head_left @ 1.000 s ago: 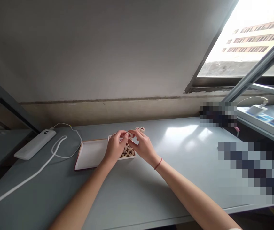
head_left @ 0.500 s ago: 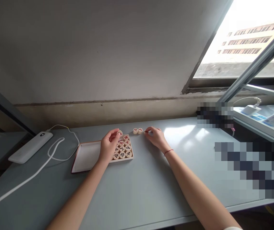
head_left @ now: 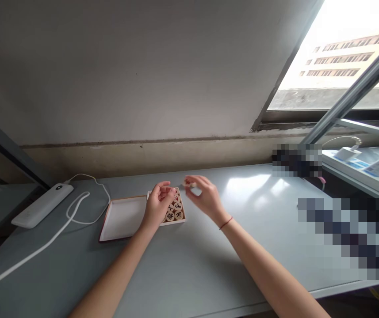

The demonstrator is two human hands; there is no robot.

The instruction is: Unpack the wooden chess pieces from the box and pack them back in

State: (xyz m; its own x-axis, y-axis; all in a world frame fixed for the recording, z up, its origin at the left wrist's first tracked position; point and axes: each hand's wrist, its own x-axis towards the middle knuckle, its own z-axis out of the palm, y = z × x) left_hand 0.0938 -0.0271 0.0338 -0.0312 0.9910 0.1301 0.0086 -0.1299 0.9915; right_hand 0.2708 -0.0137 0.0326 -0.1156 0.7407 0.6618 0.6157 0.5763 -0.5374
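Note:
My left hand hovers over a shallow box, its fingers curved and apart with no piece showing between them. Inside the box lie several round wooden xiangqi pieces marked in red or black; the hand covers part of them. Beyond the box's right corner, my right hand has its thumb and index fingertips around a xiangqi piece on the desk. Its fingers partly hide the pieces there. Left of the box, the open lid lies with its white inside up.
A white power bank and a looped white cable lie on the grey desk at left. The wall stands behind. Metal frame posts and a shelf with chargers are at right. Blurred patches hide some items.
My right hand has moved left to the pieces beside the box. My left hand has shifted slightly right and lower, and the piece it held before no longer shows.

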